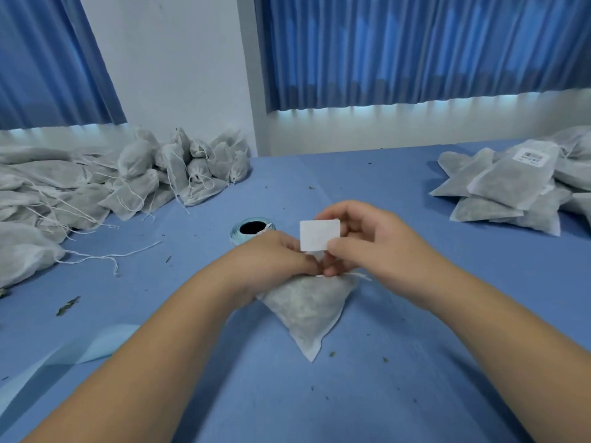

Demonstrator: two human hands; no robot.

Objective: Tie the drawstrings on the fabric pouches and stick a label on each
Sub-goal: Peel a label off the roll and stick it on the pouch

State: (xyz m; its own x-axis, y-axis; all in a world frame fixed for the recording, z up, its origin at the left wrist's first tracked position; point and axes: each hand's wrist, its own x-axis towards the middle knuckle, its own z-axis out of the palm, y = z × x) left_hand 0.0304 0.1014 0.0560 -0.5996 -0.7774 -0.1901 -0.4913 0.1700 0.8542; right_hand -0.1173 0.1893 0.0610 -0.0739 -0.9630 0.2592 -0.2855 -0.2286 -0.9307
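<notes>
A filled grey-white fabric pouch (307, 310) lies on the blue table in front of me, one corner pointing toward me. My right hand (367, 238) pinches a small white label (319, 235) upright above the pouch's top edge. My left hand (281, 254) rests on the pouch's upper left, fingers closed at its gathered neck just under the label. A short piece of drawstring (361, 277) sticks out at the pouch's upper right corner.
A label roll with light-blue backing (252, 230) stands just beyond my left hand. Several untied pouches with loose strings (134, 177) are heaped at the left. A stack of labelled pouches (511, 183) lies at the right. A strip of blue backing paper (86, 350) trails at lower left.
</notes>
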